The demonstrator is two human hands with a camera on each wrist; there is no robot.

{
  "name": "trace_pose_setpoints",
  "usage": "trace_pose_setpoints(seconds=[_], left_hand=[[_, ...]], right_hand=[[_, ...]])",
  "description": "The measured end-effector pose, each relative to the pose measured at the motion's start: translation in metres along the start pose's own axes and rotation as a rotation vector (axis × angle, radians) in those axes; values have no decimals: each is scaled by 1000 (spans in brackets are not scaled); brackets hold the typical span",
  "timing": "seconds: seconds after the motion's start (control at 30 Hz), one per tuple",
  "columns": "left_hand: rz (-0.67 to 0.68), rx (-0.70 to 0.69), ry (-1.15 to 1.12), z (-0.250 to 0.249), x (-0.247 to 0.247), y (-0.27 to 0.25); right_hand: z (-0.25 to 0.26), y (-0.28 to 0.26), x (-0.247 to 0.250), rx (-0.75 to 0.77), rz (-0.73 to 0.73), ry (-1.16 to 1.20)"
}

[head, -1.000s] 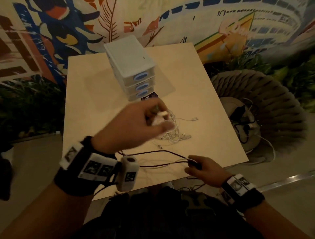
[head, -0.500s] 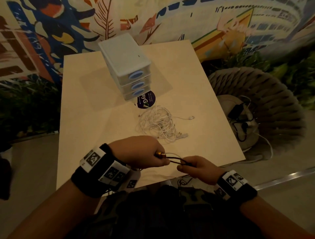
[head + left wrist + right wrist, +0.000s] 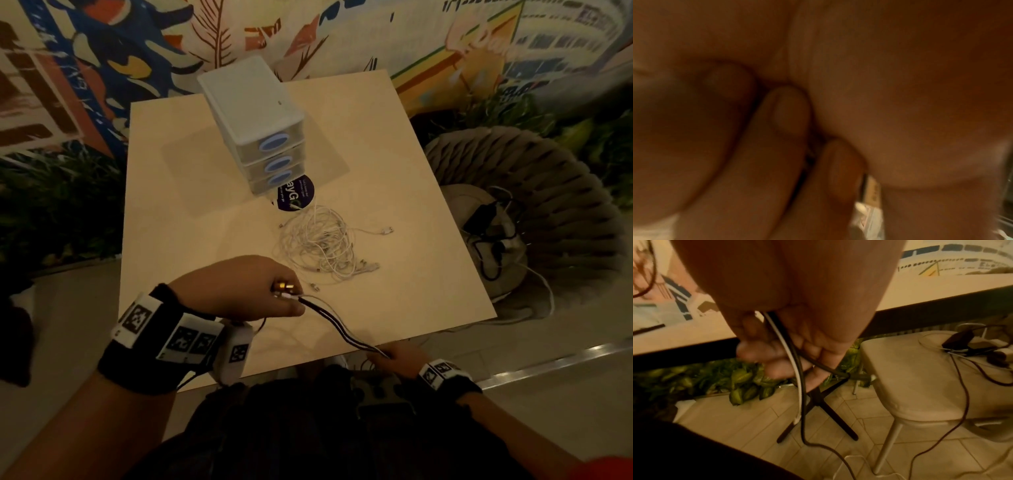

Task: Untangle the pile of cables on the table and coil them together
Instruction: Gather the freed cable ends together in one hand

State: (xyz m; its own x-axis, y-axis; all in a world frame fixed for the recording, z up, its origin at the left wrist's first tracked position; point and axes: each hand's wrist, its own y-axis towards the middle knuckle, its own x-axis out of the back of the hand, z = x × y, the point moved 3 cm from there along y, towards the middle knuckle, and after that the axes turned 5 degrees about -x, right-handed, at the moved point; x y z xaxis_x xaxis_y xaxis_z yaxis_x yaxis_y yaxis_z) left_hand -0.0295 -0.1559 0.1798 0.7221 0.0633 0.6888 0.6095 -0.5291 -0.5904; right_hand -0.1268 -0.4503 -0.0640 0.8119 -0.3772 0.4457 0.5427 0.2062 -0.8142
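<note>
A tangled pile of white cables (image 3: pixel 318 243) lies in the middle of the pale table (image 3: pixel 191 240). My left hand (image 3: pixel 260 291) pinches the connector ends (image 3: pixel 285 289) of a black and a white cable over the table's near part. Those cables (image 3: pixel 337 325) stretch down-right to my right hand (image 3: pixel 390 359), which grips them just past the table's front edge. In the right wrist view the black and white cables (image 3: pixel 795 369) run through my curled fingers (image 3: pixel 764 352) and trail to the floor. The left wrist view shows curled fingers (image 3: pixel 789 110) close up.
A white three-drawer box (image 3: pixel 260 126) stands at the table's back, a dark round sticker (image 3: pixel 294 195) before it. A stool (image 3: pixel 920 378) with a charger and more cords (image 3: pixel 493 236) stands to the right of the table.
My left hand left the white pile and came back to grip the cable ends. My right hand has slid along the cables, down and to the right, away from the left hand.
</note>
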Motion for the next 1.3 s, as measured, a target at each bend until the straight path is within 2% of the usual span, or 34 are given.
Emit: trace_pose_setpoints(seconds=[0.13,0.33,0.4,0.5,0.6,0.67,0.77,0.83,0.9,0.97,1.1,1.13,1.2,1.3], left_hand=[[-293,-10,-198,-3,20,-14],[-670,-181,-552,-20,52,-45],[-711,-261,-770,-24,56,-47],[-741,-383,-1040,-27,59,-46],[-731,-457,-1136,-36,59,-41],[-747,-493,-1136,-43,60,-38],[-777,-536,-1082,-54,63,-32],[-757,-558,-1055,-64,65,-25],[-731,-566,-1065,-75,66,-17],[-729,-559,-1096,-85,65,-10],[-771,-544,-1165,-91,62,-2],[-791,-522,-1178,-88,62,-3],[-870,-443,-1162,-73,63,-8],[-1031,-301,-1159,-39,68,-21]], right_hand=[[-8,13,-7,-119,77,-114],[-50,32,-34,-171,136,-162],[-74,46,-41,-178,131,-148],[-46,21,-18,-187,110,-165],[-24,-6,21,-181,78,-130],[-4,-33,59,-116,32,-7],[38,-80,125,93,-191,29],[79,-115,164,308,-376,118],[125,-146,191,557,-464,233],[164,-160,200,738,-405,309],[214,-141,173,830,-67,317],[219,-130,161,804,-27,299],[211,-102,137,698,-34,273],[168,-62,102,492,-11,218]])
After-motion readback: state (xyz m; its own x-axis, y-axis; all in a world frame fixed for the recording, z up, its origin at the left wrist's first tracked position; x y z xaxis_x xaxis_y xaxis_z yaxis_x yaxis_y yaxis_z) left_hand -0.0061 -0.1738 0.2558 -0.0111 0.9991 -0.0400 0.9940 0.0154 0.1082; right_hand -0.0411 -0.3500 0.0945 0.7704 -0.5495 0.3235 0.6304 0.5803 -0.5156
